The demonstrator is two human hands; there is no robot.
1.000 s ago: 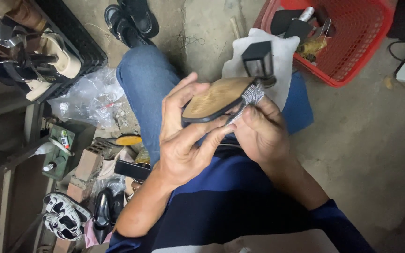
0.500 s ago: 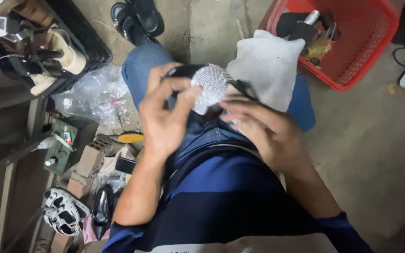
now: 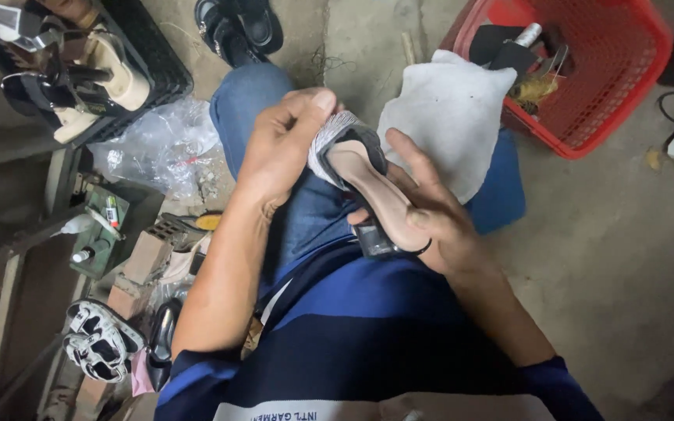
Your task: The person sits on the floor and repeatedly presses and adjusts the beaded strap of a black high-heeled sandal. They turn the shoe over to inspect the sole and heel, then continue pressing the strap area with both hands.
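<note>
Bare concrete floor (image 3: pixel 626 257) spreads under a seated person in jeans and a dark blue striped shirt, seen from above. Over the lap, both hands work on a high-heeled shoe (image 3: pixel 368 183) with a beige insole, a black rim and a glittery silver toe band. The left hand (image 3: pixel 278 152) curls over the toe end, thumb pressed on the silver band, fingers wrapped beneath. The right hand (image 3: pixel 431 214) cradles the shoe from below and grips its rear, thumb lying along the heel edge, where a dark block heel shows against the palm. The shoe lies tilted, toe up toward the left hand and heel down toward the body.

Just beyond the right hand, a white cloth (image 3: pixel 450 117) drapes over the right knee. A red plastic basket (image 3: pixel 626 86) stands behind it on the floor, holding dark items and a metal-tipped tool. To the left, a black crate (image 3: pixel 150 62) carries several sandals, with crumpled clear plastic (image 3: pixel 154 152) beside it. A pair of black sandals (image 3: pixel 239 27) rests near the person's foot. Lower left, more shoes (image 3: pixel 99 339) and bricks (image 3: pixel 146 257) lie scattered.
</note>
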